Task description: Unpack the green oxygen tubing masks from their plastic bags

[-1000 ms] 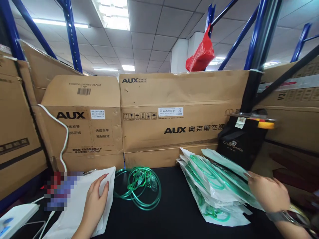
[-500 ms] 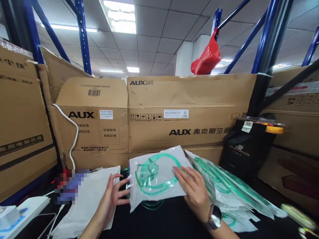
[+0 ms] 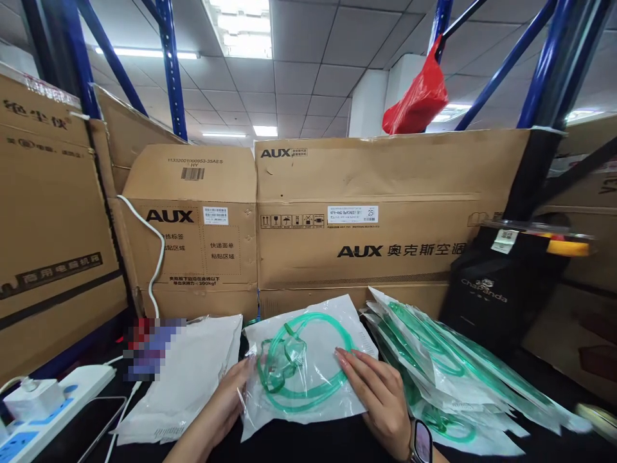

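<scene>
A clear sealed pouch (image 3: pixel 313 360) with coiled green tubing and a mask inside is held in front of me over the black table. My left hand (image 3: pixel 226 405) grips its left edge, fingers curled around it. My right hand (image 3: pixel 378 395), a watch on its wrist, holds the right edge with fingers lying across the plastic. To the right lies a fanned pile of similar pouches (image 3: pixel 448 373) with green tubing. To the left lies a stack of flat white empty pouches (image 3: pixel 187 373).
Large AUX cardboard boxes (image 3: pixel 366 212) wall off the back of the black table (image 3: pixel 308 444). A white power strip (image 3: pixel 53 402) with a cable sits at the left. A black bag (image 3: pixel 501 289) stands at the right. A red plastic bag (image 3: pixel 419 96) hangs from blue racking above.
My right hand brought one pouch from the right pile to the middle. My left hand left the white stack and took hold of the pouch's left edge. The loose tubing is now hidden behind it.
</scene>
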Available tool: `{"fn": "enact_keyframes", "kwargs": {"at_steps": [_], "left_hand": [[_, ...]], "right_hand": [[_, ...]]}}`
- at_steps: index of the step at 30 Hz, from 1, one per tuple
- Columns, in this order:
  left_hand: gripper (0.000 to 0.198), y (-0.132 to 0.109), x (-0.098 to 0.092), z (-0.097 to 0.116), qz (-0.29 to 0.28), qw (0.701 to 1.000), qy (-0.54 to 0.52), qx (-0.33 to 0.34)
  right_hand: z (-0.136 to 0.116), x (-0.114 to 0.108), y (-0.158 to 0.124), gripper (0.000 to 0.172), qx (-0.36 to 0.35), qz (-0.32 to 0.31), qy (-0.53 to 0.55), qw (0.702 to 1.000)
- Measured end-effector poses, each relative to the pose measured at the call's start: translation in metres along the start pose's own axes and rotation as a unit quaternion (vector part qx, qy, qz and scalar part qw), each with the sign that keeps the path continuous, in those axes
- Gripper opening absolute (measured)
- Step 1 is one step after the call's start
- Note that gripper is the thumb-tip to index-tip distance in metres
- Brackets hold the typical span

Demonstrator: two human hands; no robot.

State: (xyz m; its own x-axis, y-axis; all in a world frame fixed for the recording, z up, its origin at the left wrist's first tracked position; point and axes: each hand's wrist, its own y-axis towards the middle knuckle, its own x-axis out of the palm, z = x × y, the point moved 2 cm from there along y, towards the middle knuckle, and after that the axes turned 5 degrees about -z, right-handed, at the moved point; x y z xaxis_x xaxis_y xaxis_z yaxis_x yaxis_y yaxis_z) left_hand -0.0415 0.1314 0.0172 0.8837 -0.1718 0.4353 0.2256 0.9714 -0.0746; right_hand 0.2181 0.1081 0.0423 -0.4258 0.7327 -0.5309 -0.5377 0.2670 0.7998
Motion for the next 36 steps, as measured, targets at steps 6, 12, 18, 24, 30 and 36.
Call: {"fn": "enact_keyframes", "kwargs": {"at_steps": [6, 12, 18, 24, 30, 36], "left_hand": [[0.030, -0.005, 0.011, -0.006, -0.077, 0.997, 0.007, -0.026], [0.025, -0.003, 0.006, 0.001, -0.056, 0.998, -0.021, 0.010], [0.018, -0.002, -0.008, 0.016, -0.026, 0.997, -0.065, 0.023], [0.016, 0.004, -0.026, 0.022, 0.038, 0.998, -0.043, 0.028], [0.028, 0.030, -0.035, 0.013, 0.140, 0.986, 0.031, 0.090], [0.028, 0.049, -0.012, -0.010, 0.149, 0.963, 0.169, 0.150]], "right_hand": [[0.004, 0.000, 0.000, 0.042, -0.060, -0.046, -0.011, 0.997], [0.012, -0.003, 0.012, 0.042, -0.078, -0.096, -0.049, 0.991], [0.035, -0.017, 0.013, 0.051, 0.018, -0.029, -0.073, 0.997], [0.051, -0.037, 0.017, 0.058, 0.127, 0.060, -0.151, 0.978], [0.082, -0.060, 0.011, 0.058, 0.195, 0.127, -0.258, 0.938], [0.079, -0.065, 0.007, 0.041, 0.272, 0.165, -0.149, 0.936]]}}
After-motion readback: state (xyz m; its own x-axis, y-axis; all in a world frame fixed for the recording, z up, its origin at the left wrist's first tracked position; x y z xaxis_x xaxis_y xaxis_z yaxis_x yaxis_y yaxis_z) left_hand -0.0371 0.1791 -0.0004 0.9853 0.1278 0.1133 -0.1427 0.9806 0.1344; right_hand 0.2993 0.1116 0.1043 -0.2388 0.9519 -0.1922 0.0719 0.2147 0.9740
